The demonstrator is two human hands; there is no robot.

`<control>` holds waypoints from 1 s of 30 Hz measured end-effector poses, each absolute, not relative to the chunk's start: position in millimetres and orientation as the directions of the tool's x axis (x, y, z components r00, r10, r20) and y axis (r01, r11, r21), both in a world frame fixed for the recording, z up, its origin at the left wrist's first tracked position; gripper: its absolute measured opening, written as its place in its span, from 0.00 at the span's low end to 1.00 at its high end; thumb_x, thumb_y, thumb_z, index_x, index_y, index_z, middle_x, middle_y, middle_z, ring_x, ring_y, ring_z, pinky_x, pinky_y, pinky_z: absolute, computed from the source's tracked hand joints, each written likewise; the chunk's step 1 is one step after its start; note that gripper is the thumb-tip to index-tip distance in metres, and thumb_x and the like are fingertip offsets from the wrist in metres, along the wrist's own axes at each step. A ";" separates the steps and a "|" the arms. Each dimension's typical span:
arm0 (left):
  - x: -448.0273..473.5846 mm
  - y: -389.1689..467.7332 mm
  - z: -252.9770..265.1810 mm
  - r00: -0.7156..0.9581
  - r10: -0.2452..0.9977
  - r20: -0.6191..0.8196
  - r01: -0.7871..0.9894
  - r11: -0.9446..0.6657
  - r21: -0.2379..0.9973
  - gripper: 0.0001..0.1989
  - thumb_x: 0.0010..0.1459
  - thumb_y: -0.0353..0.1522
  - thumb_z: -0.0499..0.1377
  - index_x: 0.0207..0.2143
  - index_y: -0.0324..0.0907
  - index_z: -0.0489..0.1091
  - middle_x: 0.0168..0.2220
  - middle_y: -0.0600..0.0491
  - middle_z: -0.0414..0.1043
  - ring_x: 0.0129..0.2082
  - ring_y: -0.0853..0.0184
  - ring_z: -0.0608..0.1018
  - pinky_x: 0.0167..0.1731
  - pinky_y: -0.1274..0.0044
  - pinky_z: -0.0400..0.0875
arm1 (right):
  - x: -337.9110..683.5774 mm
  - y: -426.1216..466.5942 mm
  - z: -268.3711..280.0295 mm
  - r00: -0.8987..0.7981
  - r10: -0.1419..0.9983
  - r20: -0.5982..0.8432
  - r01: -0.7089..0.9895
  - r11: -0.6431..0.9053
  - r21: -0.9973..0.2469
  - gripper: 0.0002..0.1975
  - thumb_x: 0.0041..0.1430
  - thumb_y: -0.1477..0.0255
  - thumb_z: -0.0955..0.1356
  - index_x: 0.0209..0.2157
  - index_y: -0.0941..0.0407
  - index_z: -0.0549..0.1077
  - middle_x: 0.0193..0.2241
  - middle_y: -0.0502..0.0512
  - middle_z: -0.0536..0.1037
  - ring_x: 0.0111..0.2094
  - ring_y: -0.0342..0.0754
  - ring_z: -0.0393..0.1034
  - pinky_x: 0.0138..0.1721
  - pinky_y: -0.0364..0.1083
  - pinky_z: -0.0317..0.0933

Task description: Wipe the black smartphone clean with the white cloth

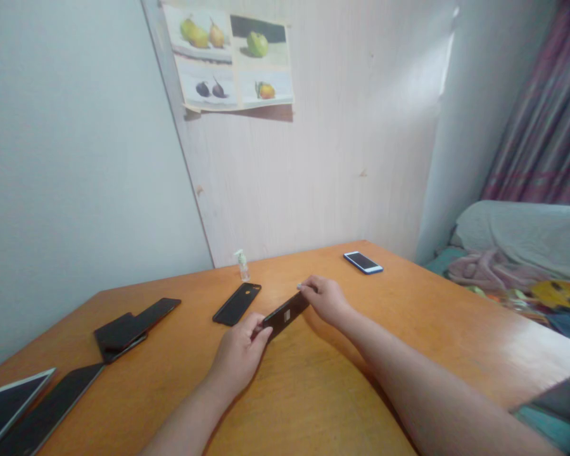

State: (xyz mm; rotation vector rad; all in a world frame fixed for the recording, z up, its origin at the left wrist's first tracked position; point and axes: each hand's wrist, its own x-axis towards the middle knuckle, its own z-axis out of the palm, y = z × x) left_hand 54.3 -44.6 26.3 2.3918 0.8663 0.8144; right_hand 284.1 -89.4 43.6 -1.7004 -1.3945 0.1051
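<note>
A dark smartphone [289, 311] is held up on edge above the wooden table, tilted with its right end higher. Its near face carries a small pale label. My left hand [241, 347] grips its left end between thumb and fingers. At the other end, my right hand [327, 300] pinches the corner; a small whitish bit shows at the fingertips, too small to name. Just beyond my left hand lies a black phone case [237, 304], its inside facing up and a camera hole at its far end.
A small clear pump bottle [242, 267] stands near the wall. A white-fronted phone [363, 262] in a blue case lies at the back right. Dark phones [140, 323] overlap on the left, with tablets [52, 411] at the near left. The table's right edge [465, 290] borders a bed.
</note>
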 end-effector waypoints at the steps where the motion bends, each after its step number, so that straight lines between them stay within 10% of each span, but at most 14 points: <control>1: 54.4 -44.7 25.8 0.622 0.687 0.375 0.410 -0.694 0.592 0.09 0.62 0.38 0.52 0.34 0.44 0.68 0.29 0.56 0.75 0.30 0.66 0.75 0.30 0.78 0.62 | 274.6 -91.2 42.5 0.315 0.826 0.467 0.746 0.088 -0.660 0.09 0.60 0.69 0.65 0.28 0.56 0.75 0.27 0.52 0.78 0.31 0.46 0.70 0.32 0.42 0.58; 6: 53.9 -45.7 25.7 0.634 0.670 0.387 0.389 -0.708 0.590 0.09 0.62 0.38 0.53 0.35 0.45 0.69 0.31 0.55 0.75 0.31 0.66 0.75 0.30 0.78 0.61 | 230.7 -100.9 35.9 0.056 0.848 0.527 0.708 0.338 -0.620 0.07 0.59 0.72 0.65 0.31 0.55 0.76 0.30 0.52 0.78 0.33 0.44 0.70 0.35 0.41 0.59; 14: 53.2 -43.2 27.1 0.627 0.688 0.365 0.378 -0.679 0.630 0.09 0.61 0.38 0.54 0.34 0.44 0.69 0.30 0.56 0.75 0.31 0.65 0.75 0.30 0.78 0.62 | 299.3 -80.8 38.0 0.458 0.779 0.429 0.637 0.049 -0.770 0.11 0.56 0.66 0.66 0.26 0.57 0.75 0.23 0.51 0.75 0.27 0.46 0.67 0.28 0.43 0.56; 25: 54.3 -46.4 26.9 0.641 0.645 0.415 0.314 -0.715 0.625 0.09 0.61 0.36 0.55 0.40 0.46 0.72 0.36 0.53 0.77 0.36 0.63 0.76 0.34 0.77 0.64 | 217.0 -103.7 25.6 0.077 0.856 0.512 0.579 0.380 -0.722 0.08 0.61 0.71 0.64 0.33 0.53 0.75 0.31 0.49 0.78 0.33 0.43 0.71 0.34 0.41 0.59; 30: 53.6 -45.2 27.6 0.642 0.665 0.382 0.380 -0.709 0.594 0.08 0.61 0.37 0.54 0.35 0.45 0.71 0.31 0.55 0.76 0.31 0.65 0.75 0.31 0.78 0.63 | 244.2 -97.1 34.6 0.193 0.872 0.450 0.647 0.232 -0.726 0.09 0.59 0.70 0.65 0.28 0.56 0.74 0.24 0.49 0.76 0.27 0.43 0.68 0.28 0.41 0.56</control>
